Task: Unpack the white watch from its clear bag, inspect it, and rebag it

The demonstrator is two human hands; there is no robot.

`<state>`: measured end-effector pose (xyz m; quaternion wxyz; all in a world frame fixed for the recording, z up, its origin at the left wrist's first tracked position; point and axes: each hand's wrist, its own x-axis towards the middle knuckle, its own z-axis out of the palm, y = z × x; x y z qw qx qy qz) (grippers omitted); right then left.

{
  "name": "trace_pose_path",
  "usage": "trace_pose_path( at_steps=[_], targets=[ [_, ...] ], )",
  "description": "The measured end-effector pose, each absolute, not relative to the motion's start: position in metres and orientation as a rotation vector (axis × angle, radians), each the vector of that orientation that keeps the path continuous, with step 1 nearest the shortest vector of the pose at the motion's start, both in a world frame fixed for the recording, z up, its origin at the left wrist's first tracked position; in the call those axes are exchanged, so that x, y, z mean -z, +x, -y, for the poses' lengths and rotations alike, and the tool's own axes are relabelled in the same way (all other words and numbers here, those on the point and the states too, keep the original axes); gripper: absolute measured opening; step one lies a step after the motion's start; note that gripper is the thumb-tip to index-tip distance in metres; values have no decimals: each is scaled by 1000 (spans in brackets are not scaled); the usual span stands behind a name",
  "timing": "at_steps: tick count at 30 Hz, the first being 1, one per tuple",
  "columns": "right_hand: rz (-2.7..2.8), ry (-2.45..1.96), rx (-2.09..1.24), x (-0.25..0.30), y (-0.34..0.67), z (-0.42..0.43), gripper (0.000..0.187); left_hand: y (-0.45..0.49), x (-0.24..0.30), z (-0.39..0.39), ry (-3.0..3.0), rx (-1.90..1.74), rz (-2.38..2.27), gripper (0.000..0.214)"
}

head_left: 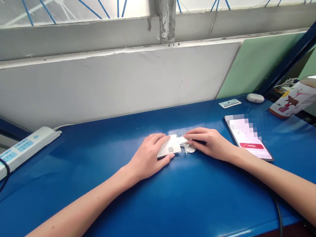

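My left hand grips a small flat white box with a dark square code printed on it, thumb along the near edge and fingers over the far side. Just right of the box, my right hand has its fingertips closed on a small white piece at the box's right end. I cannot make out what that piece is. Beneath those fingertips, a pale rounded item lies on the blue table, with something clear and shiny around it.
To the right of my right hand lies a phone with its screen lit. Behind it are a card and a white earbud case. A labelled bottle leans at the far right. On the left is a white power strip with a black cable.
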<state>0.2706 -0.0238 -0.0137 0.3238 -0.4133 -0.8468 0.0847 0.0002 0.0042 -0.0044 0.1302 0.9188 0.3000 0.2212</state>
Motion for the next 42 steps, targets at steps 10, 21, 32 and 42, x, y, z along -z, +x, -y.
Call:
trace_pose_path(
  at_steps=[10, 21, 32, 42],
  targets=[
    [2195, -1377, -92, -10, 278, 31, 27, 0, 6, -5, 2638, -664, -865, 48],
    [2341, -1391, -123, -8, 270, 39, 36, 1, 4, -5, 2646, -672, -867, 47],
    [2429, -1198, -415, -6, 257, 49, 86, 0, 7, -5, 2663, -619, -884, 46],
    [2571, -1119, -463, -8, 259, 53, 98, 1, 4, -6, 2737, -353, -853, 53]
  ],
)
